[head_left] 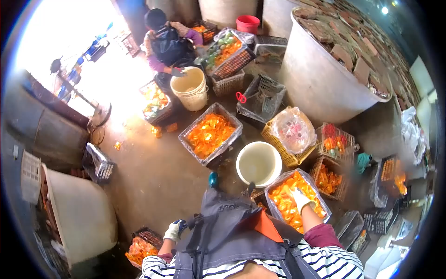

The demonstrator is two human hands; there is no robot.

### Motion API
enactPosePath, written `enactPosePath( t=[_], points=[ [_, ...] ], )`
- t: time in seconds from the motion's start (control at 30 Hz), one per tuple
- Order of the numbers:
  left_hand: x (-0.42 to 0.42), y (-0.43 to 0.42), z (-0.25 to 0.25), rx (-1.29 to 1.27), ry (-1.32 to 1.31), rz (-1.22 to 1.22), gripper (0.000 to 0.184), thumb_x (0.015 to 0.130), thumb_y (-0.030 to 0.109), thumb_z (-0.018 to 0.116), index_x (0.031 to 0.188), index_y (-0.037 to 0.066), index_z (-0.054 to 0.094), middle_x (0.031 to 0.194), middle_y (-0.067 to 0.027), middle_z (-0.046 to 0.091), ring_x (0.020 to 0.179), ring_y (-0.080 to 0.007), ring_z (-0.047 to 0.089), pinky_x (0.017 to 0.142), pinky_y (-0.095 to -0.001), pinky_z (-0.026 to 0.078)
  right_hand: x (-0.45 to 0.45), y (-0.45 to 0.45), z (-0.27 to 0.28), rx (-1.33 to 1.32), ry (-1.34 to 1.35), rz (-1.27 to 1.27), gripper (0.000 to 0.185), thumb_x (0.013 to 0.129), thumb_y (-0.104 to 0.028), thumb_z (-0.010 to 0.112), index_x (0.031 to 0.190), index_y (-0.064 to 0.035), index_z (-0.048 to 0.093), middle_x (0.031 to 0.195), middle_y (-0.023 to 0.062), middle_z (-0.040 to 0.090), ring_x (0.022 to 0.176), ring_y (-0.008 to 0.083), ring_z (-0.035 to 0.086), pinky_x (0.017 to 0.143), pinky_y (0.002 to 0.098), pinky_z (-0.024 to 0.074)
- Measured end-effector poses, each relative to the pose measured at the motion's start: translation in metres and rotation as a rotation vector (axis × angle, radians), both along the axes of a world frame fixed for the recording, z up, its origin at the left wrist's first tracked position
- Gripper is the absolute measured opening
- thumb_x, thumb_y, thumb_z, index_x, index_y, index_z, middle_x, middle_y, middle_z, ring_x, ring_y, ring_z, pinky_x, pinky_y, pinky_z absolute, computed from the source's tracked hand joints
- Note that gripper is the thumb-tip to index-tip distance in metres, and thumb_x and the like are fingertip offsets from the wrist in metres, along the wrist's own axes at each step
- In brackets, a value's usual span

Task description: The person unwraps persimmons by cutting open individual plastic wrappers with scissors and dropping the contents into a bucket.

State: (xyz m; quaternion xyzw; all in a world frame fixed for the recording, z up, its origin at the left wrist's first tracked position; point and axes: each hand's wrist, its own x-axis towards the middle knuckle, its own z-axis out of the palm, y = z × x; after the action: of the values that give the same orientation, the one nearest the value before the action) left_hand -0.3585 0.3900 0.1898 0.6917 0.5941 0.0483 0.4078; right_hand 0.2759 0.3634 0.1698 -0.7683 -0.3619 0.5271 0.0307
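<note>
A dark grey apron was nearest, with black-and-white striped sleeves on both sides of it. The right hand, in a pale glove, reached down into the shiny orange pieces in a plastic-lined crate. Its fingers were down among the pieces, so I cannot tell if they were open, closed or gripping some. The left hand, in a white and dark blue glove, was low beside the apron. I cannot tell if its fingers were open or closed, or if they held a thing. Near it was a small dark crate with more orange bits in it. A round white bucket stood just past the right hand's crate. Next to that bucket was a yellow crate with a clear plastic bag on top. On the other side of the bucket, a grey crate was full of orange pieces too. Farther off, another person was low down, with one gloved hand by the rim of a cream bucket. A red bucket was at the back, and a huge pale tub held lots of flat brown slabs.
</note>
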Motion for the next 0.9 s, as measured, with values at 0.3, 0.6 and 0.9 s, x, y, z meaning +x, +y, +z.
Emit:
enactPosePath(
  t=[0.3,0.6,0.9],
  points=[
    [-0.025,0.271,-0.024,-0.194,0.069,-0.098,0.028,0.095,0.026,0.049,0.102,0.005,0.067,0.09,-0.0073,0.069,0.076,-0.0161,0.065,0.069,-0.0297,0.051,-0.106,0.049,0.041,0.119,0.54,-0.825,0.026,0.091,-0.025,0.061,0.108,-0.0053,0.06,0.089,0.0088,0.065,0.085,0.0191,0.063,0.07,0.0302,0.0505],
    [0.132,0.451,0.01,-0.297,-0.204,-0.002,0.026,0.092,0.025,0.056,0.105,0.003,0.065,0.089,-0.0074,0.069,0.076,-0.0191,0.067,0.066,-0.0327,0.053,-0.157,-0.035,0.066,0.081,0.236,-0.776,0.038,0.095,-0.03,0.047,0.114,0.0007,0.057,0.109,0.0138,0.061,0.104,0.0268,0.056,0.088,0.0321,0.0443],
    [0.283,0.41,0.034,-0.658,-0.327,-0.543,0.028,0.094,0.021,0.054,0.115,0.003,0.063,0.103,-0.0041,0.067,0.093,-0.0159,0.063,0.079,-0.0278,0.05,-0.165,-0.094,0.027,0.212,0.125,-1.351,0.037,0.088,-0.037,0.056,0.09,-0.0005,0.064,0.077,0.0102,0.067,0.067,0.0204,0.064,0.065,0.0328,0.0512]
  ],
)
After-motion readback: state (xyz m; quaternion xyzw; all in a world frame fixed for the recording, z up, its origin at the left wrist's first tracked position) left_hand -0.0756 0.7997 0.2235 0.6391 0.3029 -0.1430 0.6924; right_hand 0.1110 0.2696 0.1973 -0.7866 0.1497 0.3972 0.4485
